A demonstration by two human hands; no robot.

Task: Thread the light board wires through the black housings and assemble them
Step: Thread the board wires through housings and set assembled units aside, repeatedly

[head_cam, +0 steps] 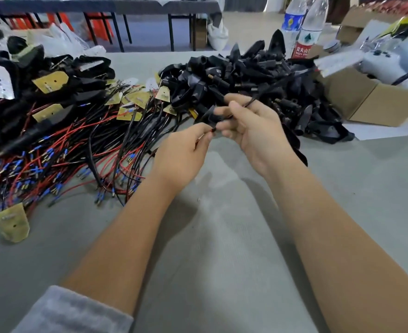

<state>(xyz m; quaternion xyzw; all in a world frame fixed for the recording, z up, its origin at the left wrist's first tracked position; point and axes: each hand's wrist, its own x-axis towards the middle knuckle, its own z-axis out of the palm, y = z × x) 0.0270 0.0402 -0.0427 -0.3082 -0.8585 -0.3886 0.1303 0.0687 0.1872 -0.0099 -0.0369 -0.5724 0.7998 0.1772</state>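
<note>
My left hand (182,152) pinches the ends of a red and a black wire (207,133) just left of a black housing (211,116). My right hand (251,126) holds that housing in its curled fingers, and a black wire runs up over its fingers toward the light board (340,61) blurred in the air at the right. Both hands hover above the grey table (222,236), in front of the pile of black housings (258,80).
Loose light boards with red and black wires (78,150) cover the table's left. Assembled black units (41,92) lie at the far left. A single yellow board (10,224) sits near the left edge. Water bottles (304,27) and cardboard boxes (366,99) stand at the right.
</note>
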